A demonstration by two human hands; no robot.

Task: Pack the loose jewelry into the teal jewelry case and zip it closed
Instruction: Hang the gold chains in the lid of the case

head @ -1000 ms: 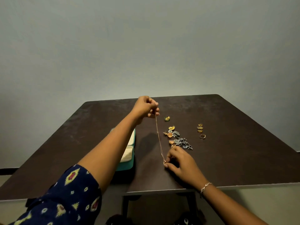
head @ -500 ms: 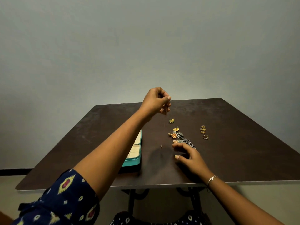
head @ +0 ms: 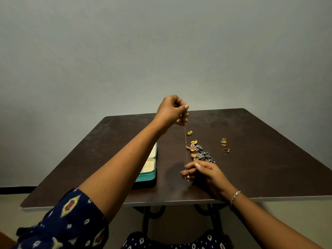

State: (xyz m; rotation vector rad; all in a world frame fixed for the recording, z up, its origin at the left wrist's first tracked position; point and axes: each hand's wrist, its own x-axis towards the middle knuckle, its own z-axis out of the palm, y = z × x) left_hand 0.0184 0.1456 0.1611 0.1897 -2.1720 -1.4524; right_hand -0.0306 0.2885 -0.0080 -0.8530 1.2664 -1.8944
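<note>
My left hand point(head: 172, 111) is raised above the table and pinches the top of a thin chain necklace point(head: 185, 146) that hangs straight down. My right hand point(head: 203, 172) pinches the chain near its lower end, where a small pendant point(head: 188, 178) dangles just above the tabletop. The teal jewelry case point(head: 149, 174) lies open to the left, mostly hidden behind my left forearm, its cream compartments showing. A heap of gold and dark silver earrings point(head: 201, 152) lies just beyond my right hand.
One gold earring point(head: 189, 133) sits apart farther back. Several gold rings point(head: 224, 143) lie in a column to the right. The dark brown table point(head: 269, 168) has its front edge close to my right wrist; a plain wall rises behind.
The right hand had let go of the chain half a second ago and rested by the earrings; now it pinches the lower end again. The left hand has risen and holds the chain taut.
</note>
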